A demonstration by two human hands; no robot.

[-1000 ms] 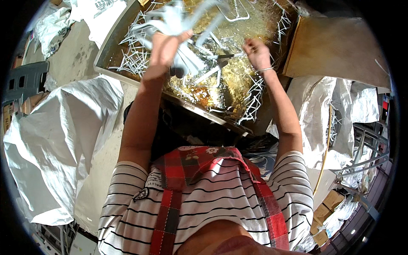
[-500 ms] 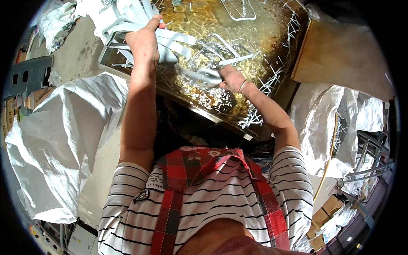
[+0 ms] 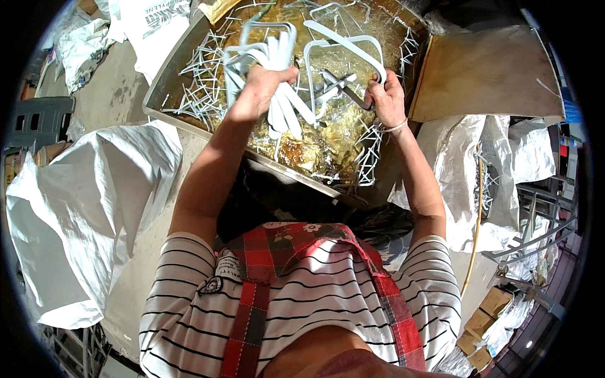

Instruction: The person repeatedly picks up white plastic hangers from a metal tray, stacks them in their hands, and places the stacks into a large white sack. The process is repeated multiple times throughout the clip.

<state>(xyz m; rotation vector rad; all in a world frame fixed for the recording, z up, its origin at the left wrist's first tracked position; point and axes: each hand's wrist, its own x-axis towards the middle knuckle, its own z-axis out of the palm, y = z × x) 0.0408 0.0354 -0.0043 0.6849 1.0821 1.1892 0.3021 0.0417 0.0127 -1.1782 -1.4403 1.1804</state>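
Observation:
My left hand (image 3: pixel 266 88) is closed round a bunch of flat pale grey plastic frames (image 3: pixel 277 53), lifted over a water-filled metal tub (image 3: pixel 205 133). Strips of the bunch hang down on both sides of my fist. To its right, my right hand (image 3: pixel 386 101) grips the side of more pale grey frames (image 3: pixel 345 39), which are rounded at the corners. A darker crossed strip (image 3: pixel 340 88) shows between the two hands, low over the rippling yellowish water. Thin white plastic sticks (image 3: pixel 200 88) float along the tub's left side, and others gather at its right edge.
A brown board (image 3: pixel 488 82) lies beyond the tub's right side. White sacks (image 3: pixel 94 208) stand at left, and an open sack (image 3: pixel 488 176) with thin pieces inside stands at right, a yellow rod (image 3: pixel 477 233) against it. A dark plastic crate (image 3: pixel 41 120) sits far left.
My left hand has moved right with its bunch, from the tub's left edge to over the water. My right hand has risen to the right from the water and now holds frames.

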